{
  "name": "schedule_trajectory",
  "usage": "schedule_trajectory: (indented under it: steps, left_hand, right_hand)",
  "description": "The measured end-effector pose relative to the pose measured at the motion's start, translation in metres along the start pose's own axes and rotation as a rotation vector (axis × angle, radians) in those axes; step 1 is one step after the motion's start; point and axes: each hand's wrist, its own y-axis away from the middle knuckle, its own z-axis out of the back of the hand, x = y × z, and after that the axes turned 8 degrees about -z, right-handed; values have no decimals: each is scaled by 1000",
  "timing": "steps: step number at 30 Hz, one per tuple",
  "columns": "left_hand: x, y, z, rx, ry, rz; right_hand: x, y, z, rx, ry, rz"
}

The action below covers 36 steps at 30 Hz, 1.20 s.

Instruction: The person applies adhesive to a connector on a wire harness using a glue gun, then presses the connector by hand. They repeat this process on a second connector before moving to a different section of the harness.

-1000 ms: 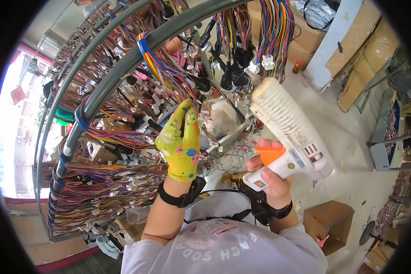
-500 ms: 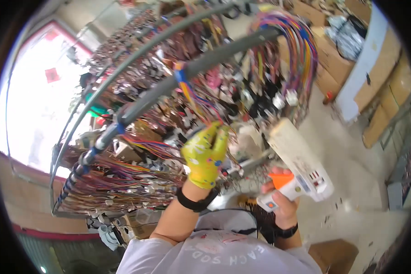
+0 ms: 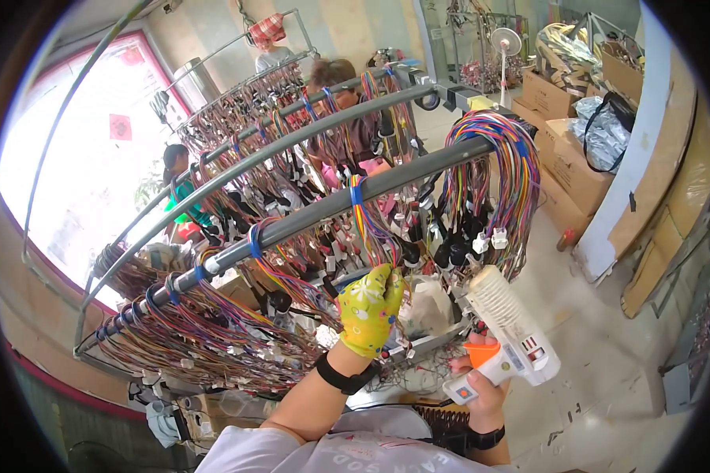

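Note:
My left hand [image 3: 369, 311], in a yellow patterned glove, is closed on the lower part of a wiring harness [image 3: 368, 225]. Blue ties hold this bundle of coloured wires to a grey metal rail [image 3: 390, 180]. My right hand [image 3: 485, 398] is bare and grips a white heat gun [image 3: 522, 343] by its handle, with a finger at the orange trigger. Its ribbed barrel tilts up and away, the tip below a cluster of black sleeves and white connectors [image 3: 499, 237]. A thick loop of wires [image 3: 525, 158] hangs over the rail's right end.
Many harnesses [image 3: 237, 335] hang along the rail to the left. Beyond it, more rails carry wires, and people [image 3: 345, 110] are among them. Cardboard boxes [image 3: 572, 165] stand at the right near a white fan [image 3: 505, 43]. A plastic bag [image 3: 427, 306] lies beyond my hands.
The view has tilted up, bringing the far racks and people into sight. My left hand still holds the wires; the heat gun remains in my right hand, its barrel near the hanging connectors.

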Motion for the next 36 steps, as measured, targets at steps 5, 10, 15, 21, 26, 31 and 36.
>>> schedule_trajectory:
  steps: [5, 10, 15, 21, 26, 31, 36]
  left_hand:
    - [1, -1, -3, -36, 23, -25]
    - [1, 8, 2, -63, 92, -9]
    - [-4, 25, 20, -30, 218, 45]
    - [3, 37, 44, 16, 271, -59]
    - [35, 80, 80, 170, 438, -341]
    - [82, 131, 149, 212, 380, -432]
    - [84, 129, 252, 265, 621, -436]
  right_hand:
    - [2, 4, -2, -5, 7, -1]
    - [4, 9, -3, 1, 67, 20]
    - [13, 17, -23, -29, 145, 16]
    - [15, 13, -47, -92, 300, 90]
    - [5, 14, -74, -94, 373, 132]
    - [-17, 21, -117, 49, 423, 102]
    - [-60, 27, -195, 210, 458, 101]
